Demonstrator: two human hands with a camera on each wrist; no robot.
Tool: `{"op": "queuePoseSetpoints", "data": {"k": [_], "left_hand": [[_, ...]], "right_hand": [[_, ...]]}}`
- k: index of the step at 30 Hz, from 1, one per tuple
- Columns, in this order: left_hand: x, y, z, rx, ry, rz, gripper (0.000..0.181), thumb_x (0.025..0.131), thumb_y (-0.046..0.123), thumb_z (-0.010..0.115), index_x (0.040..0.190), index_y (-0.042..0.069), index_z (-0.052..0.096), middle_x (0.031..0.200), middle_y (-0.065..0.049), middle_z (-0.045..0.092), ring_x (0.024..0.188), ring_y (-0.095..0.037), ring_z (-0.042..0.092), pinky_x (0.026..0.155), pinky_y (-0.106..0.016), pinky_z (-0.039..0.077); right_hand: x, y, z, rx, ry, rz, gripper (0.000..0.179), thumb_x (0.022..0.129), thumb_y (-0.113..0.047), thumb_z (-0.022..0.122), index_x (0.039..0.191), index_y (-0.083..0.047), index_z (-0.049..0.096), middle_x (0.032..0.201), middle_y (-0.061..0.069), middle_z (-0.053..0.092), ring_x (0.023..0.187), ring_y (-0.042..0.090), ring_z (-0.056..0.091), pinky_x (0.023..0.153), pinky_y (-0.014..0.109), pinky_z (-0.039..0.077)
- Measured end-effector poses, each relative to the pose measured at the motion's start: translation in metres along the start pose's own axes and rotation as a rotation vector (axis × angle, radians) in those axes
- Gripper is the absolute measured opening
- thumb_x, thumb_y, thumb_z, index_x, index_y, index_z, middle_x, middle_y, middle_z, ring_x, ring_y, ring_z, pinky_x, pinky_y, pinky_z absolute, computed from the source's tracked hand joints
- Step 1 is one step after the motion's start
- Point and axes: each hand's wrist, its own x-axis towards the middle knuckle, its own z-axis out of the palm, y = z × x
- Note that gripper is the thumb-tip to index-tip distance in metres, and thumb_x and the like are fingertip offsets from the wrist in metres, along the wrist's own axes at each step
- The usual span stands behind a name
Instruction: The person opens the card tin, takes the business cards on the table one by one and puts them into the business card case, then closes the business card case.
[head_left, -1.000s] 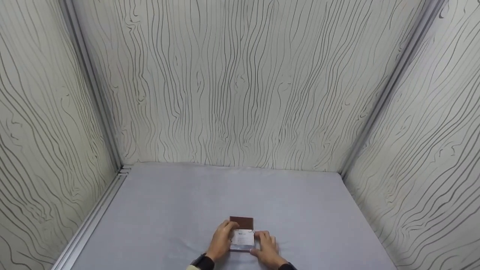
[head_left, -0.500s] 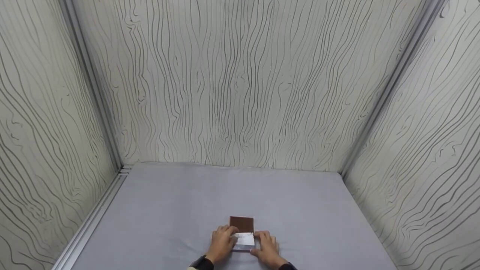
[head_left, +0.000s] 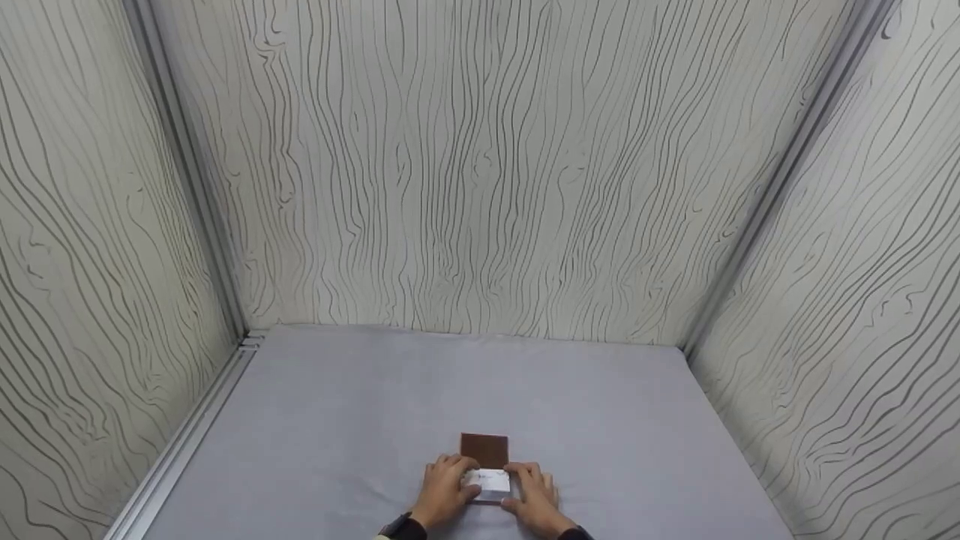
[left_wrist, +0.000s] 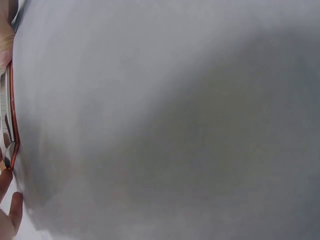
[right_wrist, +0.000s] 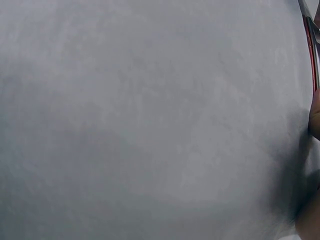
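Observation:
A small brown card case [head_left: 484, 450] lies unfolded near the front of the table, its bare brown panel on the far side. Over its near half is a white card [head_left: 495, 478] with faint print. My left hand [head_left: 442, 489] pinches the card at its left side, fingertips at the far corner and thumb nearer me. On the opposite side, my right hand [head_left: 537, 499] holds the case's right edge between forefinger and thumb. Both wrist views catch only the thin reddish-brown edge of the case [left_wrist: 13, 110] at the frame's border, with parts of the fingers.
A grey-lilac cloth [head_left: 360, 405] covers the table, slightly creased beside the left hand. Pale panels with a wood-grain pattern [head_left: 465, 165] enclose the back and sides. A metal rail [head_left: 184, 442] runs along the left table edge.
The white card has moved towards me over the near half, baring more of the brown panel. My left fingers have come nearer with it; the right hand has stayed in place.

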Motion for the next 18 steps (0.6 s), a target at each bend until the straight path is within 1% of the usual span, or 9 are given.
{"op": "queuePoseSetpoints", "data": {"k": [3, 7, 11, 15, 18], "left_hand": [[0.000, 0.000, -0.001, -0.001, -0.005, 0.006, 0.027, 0.079, 0.024, 0.081, 0.102, 0.015, 0.069, 0.102, 0.001, 0.067, 0.095, -0.021, 0.057, 0.073, -0.039, 0.039], [-0.003, -0.003, -0.001, -0.002, 0.000, 0.023, 0.031, 0.077, 0.024, 0.082, 0.103, 0.014, 0.068, 0.103, 0.000, 0.067, 0.095, -0.022, 0.057, 0.073, -0.039, 0.039], [-0.007, -0.008, -0.001, 0.019, 0.026, 0.037, 0.038, 0.076, 0.026, 0.082, 0.107, 0.010, 0.067, 0.109, -0.004, 0.066, 0.101, -0.025, 0.058, 0.078, -0.041, 0.043], [-0.015, -0.012, -0.003, 0.034, 0.031, 0.034, 0.042, 0.079, 0.027, 0.080, 0.112, 0.003, 0.068, 0.116, -0.008, 0.064, 0.109, -0.027, 0.058, 0.087, -0.045, 0.046], [-0.021, -0.014, -0.004, 0.030, 0.023, 0.048, 0.043, 0.082, 0.027, 0.079, 0.114, 0.000, 0.069, 0.118, -0.010, 0.065, 0.111, -0.028, 0.058, 0.092, -0.046, 0.045]], "right_hand": [[0.000, -0.002, -0.001, -0.009, -0.007, 0.027, 0.052, 0.082, -0.025, 0.076, 0.127, -0.009, 0.055, 0.122, 0.010, 0.045, 0.095, 0.027, 0.037, 0.076, 0.039, 0.029], [0.001, -0.003, 0.000, -0.020, 0.000, 0.035, 0.050, 0.082, -0.023, 0.077, 0.126, -0.011, 0.056, 0.122, 0.009, 0.046, 0.095, 0.027, 0.038, 0.076, 0.039, 0.030], [0.002, -0.001, 0.000, -0.010, 0.002, 0.006, 0.051, 0.082, -0.023, 0.077, 0.127, -0.009, 0.056, 0.122, 0.010, 0.046, 0.094, 0.027, 0.038, 0.074, 0.040, 0.029], [0.002, 0.002, 0.001, -0.008, 0.001, -0.018, 0.060, 0.081, -0.022, 0.076, 0.134, -0.006, 0.052, 0.119, 0.010, 0.044, 0.091, 0.023, 0.034, 0.073, 0.037, 0.027], [0.003, 0.003, -0.002, -0.001, -0.024, 0.006, 0.070, 0.079, -0.023, 0.077, 0.141, -0.005, 0.048, 0.120, 0.010, 0.043, 0.092, 0.022, 0.033, 0.076, 0.037, 0.027]]}}
